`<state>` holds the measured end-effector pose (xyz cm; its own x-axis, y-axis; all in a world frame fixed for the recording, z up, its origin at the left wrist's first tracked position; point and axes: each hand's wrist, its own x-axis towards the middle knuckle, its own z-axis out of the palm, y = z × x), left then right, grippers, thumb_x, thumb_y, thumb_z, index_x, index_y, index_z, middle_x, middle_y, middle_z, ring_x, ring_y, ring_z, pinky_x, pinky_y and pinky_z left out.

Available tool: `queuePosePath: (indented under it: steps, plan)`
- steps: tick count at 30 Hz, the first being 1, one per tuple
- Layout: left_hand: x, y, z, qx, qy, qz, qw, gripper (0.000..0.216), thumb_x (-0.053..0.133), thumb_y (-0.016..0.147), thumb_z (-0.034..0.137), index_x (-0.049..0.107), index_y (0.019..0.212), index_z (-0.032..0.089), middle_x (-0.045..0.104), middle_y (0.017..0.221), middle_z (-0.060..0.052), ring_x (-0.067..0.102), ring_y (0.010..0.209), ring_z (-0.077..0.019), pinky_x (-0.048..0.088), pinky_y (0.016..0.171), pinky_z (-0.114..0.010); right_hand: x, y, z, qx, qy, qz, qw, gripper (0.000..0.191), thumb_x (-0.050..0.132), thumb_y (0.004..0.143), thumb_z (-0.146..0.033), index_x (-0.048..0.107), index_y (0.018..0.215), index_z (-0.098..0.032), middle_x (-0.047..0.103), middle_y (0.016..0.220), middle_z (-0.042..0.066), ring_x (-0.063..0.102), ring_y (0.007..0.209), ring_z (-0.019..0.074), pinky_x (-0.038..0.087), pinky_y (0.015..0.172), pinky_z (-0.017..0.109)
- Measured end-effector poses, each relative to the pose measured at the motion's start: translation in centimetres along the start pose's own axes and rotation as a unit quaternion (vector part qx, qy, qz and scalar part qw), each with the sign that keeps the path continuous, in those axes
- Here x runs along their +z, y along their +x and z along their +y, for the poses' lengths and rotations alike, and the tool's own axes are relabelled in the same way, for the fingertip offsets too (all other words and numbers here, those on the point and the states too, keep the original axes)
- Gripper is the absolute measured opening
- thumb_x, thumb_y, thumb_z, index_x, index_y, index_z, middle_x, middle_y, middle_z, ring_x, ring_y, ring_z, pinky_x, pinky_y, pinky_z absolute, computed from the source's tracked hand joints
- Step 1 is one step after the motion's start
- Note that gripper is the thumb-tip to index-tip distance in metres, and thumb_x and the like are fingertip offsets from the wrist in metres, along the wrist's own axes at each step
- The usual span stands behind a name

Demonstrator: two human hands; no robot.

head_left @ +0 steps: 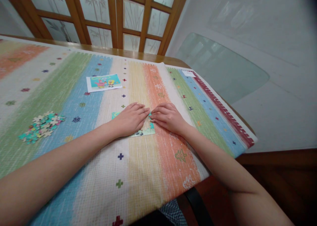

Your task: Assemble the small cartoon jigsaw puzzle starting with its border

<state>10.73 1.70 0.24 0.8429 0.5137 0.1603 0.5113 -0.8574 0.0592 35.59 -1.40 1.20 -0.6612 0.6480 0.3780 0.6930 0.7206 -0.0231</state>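
A small jigsaw puzzle board (146, 132) lies on the striped cloth in front of me, largely hidden under my hands. My left hand (131, 119) rests flat across it, fingers stretched out toward the right. Its fingertips come up to those of my right hand (167, 117), which is closed in a pinch at the board's upper right edge. A bit of teal puzzle piece (150, 114) shows at the right fingertips. Farther left sits a heap of loose puzzle pieces (44, 126), some teal and some with pale backs up.
Beyond my left hand lies a picture card (105, 82) with cartoon figures. A small white paper slip (188, 73) is near the far right edge. The striped tablecloth (146, 166) covers the table, whose right side faces a wall (284, 120). Wood-framed glass doors (119, 18) stand behind.
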Motion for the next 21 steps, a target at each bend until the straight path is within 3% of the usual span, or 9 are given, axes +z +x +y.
queuePosePath:
  steps: [12, 17, 19, 21]
  plan:
    - [-1.1, -0.1, 0.4, 0.002, -0.002, -0.025, 1.0, 0.048, 0.039, 0.105, 0.03, 0.053, 0.149, 0.019, 0.053, 0.155, -0.009, 0.046, 0.143, -0.0282, 0.024, 0.123, -0.049, -0.7, 0.2, 1.1, 0.068, 0.111, 0.006, 0.992, 0.019, 0.063, 0.099, -0.029, 0.078, 0.111, -0.031, 0.075, 0.114, 0.005, 0.062, 0.111, 0.0227, 0.044, 0.1, 0.044]
    - [-1.1, -0.1, 0.5, 0.009, 0.019, -0.021, 1.0, 0.046, 0.04, 0.105, 0.03, 0.055, 0.148, 0.02, 0.053, 0.156, -0.008, 0.046, 0.143, -0.0274, 0.024, 0.122, -0.047, -2.9, -0.2, 2.6, 0.188, 0.129, 0.141, 0.963, 0.02, 0.061, 0.098, -0.034, 0.079, 0.103, -0.028, 0.078, 0.101, 0.006, 0.068, 0.099, 0.0236, 0.048, 0.095, 0.044]
    - [-1.0, -0.1, 0.5, 0.011, 0.032, -0.023, 0.999, 0.046, 0.04, 0.105, 0.03, 0.055, 0.147, 0.019, 0.053, 0.156, -0.008, 0.046, 0.143, -0.0277, 0.024, 0.122, -0.048, -3.7, -0.7, 3.5, 0.243, 0.128, 0.157, 0.948, 0.02, 0.062, 0.097, -0.035, 0.079, 0.1, -0.027, 0.078, 0.101, 0.007, 0.068, 0.097, 0.0239, 0.05, 0.093, 0.043]
    - [-1.0, -0.1, 0.5, 0.012, 0.041, -0.026, 0.999, 0.046, 0.04, 0.105, 0.029, 0.055, 0.147, 0.019, 0.052, 0.156, -0.008, 0.046, 0.144, -0.0283, 0.024, 0.122, -0.049, -4.4, -1.4, 4.5, 0.291, 0.138, 0.127, 0.938, 0.02, 0.062, 0.095, -0.034, 0.08, 0.099, -0.025, 0.078, 0.101, 0.007, 0.069, 0.094, 0.0233, 0.051, 0.088, 0.041]
